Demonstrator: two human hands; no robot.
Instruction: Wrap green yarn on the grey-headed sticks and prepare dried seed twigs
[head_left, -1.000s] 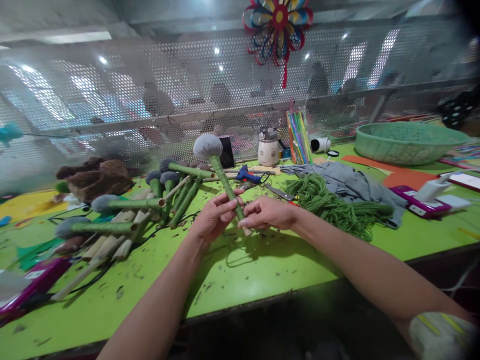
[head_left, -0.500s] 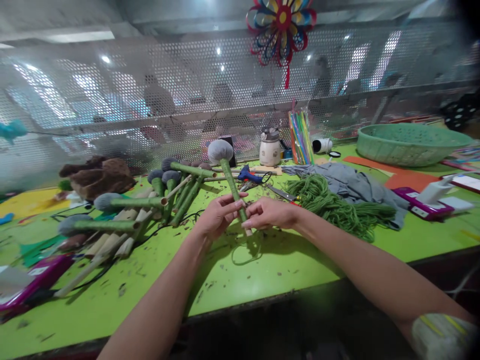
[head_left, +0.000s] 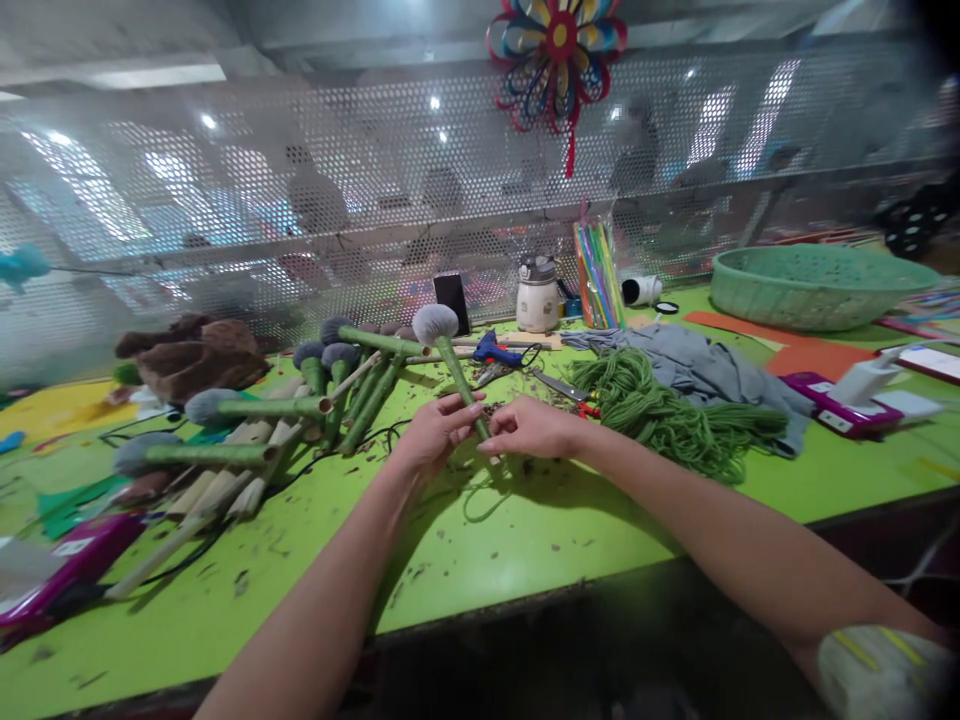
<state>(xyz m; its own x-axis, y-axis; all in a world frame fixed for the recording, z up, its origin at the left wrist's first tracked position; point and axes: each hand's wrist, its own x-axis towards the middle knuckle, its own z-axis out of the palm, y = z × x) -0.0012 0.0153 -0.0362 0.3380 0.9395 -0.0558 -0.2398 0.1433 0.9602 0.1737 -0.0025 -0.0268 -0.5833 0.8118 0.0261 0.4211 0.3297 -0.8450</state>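
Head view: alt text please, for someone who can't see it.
The left hand holds a green-wrapped stick with a round gray head over a green table, the right hand pinching near its lower end. Similar sticks lie left; green cord and gray cloth, right.

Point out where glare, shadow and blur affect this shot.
Head view: bright spots glare on the mesh screen; head view: a soft shadow falls on the green table below the right hand; head view: the purple box at the left edge looks smeared.
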